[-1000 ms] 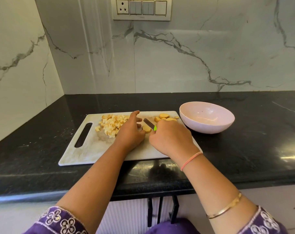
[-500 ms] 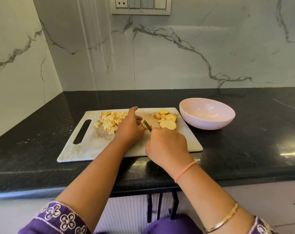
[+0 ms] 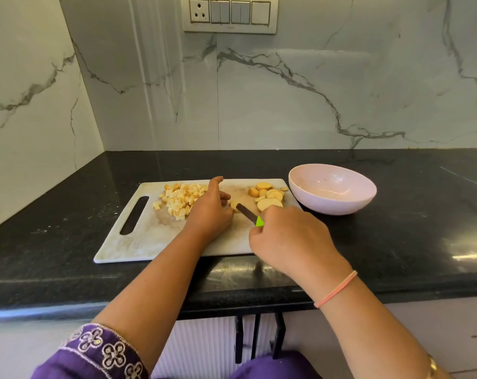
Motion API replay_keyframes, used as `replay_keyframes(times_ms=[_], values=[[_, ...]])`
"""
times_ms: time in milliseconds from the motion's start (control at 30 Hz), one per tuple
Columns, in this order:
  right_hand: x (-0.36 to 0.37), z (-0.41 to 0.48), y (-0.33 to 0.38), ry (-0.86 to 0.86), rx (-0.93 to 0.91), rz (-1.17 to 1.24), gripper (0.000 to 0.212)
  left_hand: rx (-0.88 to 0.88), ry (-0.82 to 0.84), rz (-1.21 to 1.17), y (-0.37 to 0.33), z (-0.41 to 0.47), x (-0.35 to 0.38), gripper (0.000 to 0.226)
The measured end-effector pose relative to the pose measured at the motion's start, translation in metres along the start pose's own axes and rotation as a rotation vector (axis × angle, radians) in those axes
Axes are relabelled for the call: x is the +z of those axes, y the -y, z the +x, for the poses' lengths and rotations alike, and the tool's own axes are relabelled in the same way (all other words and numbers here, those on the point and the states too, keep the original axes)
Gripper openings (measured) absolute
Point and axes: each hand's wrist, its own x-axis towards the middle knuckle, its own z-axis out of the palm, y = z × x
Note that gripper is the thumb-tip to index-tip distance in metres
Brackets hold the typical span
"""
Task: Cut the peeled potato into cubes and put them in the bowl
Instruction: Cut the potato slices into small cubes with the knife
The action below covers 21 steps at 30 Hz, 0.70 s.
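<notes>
Now right hand (image 3: 292, 239) around knife (image 3: 245, 212).

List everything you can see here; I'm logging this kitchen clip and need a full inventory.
cutting board: one, white marbled, on the counter
potato cubes: one pile, pale yellow, left part of the cutting board
potato slices: several, yellow, board's far right corner
potato piece: one, yellow, mid-board at the knife tip
knife: one, dark blade, green at the handle, over the board
bowl: one, pink, on the counter right of the board
counter: one, black, along the wall
switch panel: one, white and grey, on the wall
wristband: one, pink, right wrist
left hand: holds the potato piece
right hand: grips the knife
</notes>
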Motion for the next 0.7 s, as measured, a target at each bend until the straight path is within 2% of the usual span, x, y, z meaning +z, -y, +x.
replay_keyframes(times_ms=[133,267,333,433,600,700], values=[[-0.003,0.002,-0.009,-0.09,0.04,0.039,0.027,0.01,0.011,0.105,-0.009,-0.003,-0.001,0.075],[0.0,0.01,-0.016,-0.121,0.067,0.061,0.025,0.0,-0.011,0.276,-0.016,-0.003,0.006,0.087],[0.002,0.014,-0.018,-0.145,0.061,0.074,0.023,-0.003,-0.034,0.31,-0.02,0.001,0.008,0.086],[0.004,0.021,-0.022,-0.162,0.067,0.095,0.018,0.004,-0.022,0.228,-0.024,0.004,0.008,0.078],[0.016,0.027,-0.026,-0.122,0.081,0.106,0.023,0.03,0.057,0.036,-0.023,0.001,0.005,0.08],[0.025,0.03,-0.022,-0.113,0.073,0.103,0.025,0.036,0.045,0.066,-0.02,-0.002,0.0,0.083]])
